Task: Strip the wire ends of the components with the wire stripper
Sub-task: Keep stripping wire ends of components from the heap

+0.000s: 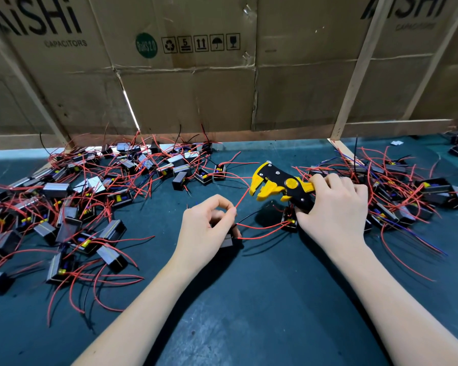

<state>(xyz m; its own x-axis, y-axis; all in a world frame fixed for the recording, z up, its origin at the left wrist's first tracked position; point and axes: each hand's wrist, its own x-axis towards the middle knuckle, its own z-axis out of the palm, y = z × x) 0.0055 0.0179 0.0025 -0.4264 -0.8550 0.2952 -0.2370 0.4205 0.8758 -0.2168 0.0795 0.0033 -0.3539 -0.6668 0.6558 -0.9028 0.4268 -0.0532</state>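
The red wire (242, 199) is pinched by the left hand (205, 225); its tip, seemingly inside the jaws, should be seated squarely before the wire stripper (280, 186), gripped by the right hand (333, 207), is squeezed

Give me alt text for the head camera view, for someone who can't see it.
A person's left hand pinches a red wire leading toward the jaws of a yellow and black wire stripper gripped by the right hand. Piles of small black components with red wires lie on the dark green mat, before a cardboard wall.
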